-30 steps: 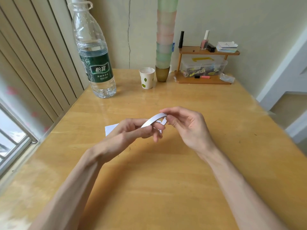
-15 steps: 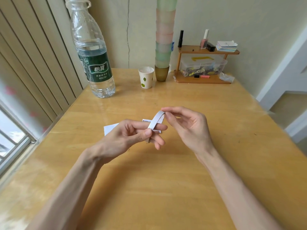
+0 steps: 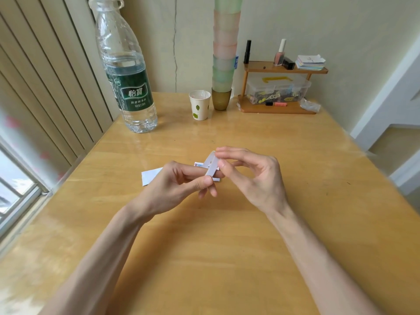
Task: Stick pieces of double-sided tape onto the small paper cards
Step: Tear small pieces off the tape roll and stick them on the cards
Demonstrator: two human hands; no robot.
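A white tape strip [image 3: 211, 165] is pinched low by the left hand [image 3: 172, 189] and at its tip by the right hand [image 3: 254, 178] above the table [image 3: 227, 258] — the paper card [image 3: 151, 176] just behind appears untaped, so sticking seems not yet done.

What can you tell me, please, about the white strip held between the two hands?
The white strip is narrow, thin and pale, like paper or tape backing. It is held tilted above the table, with its lower end nearer the person. The left hand pinches the lower end between thumb and forefinger, and the right hand pinches the upper end. Whether either side is sticky cannot be told.
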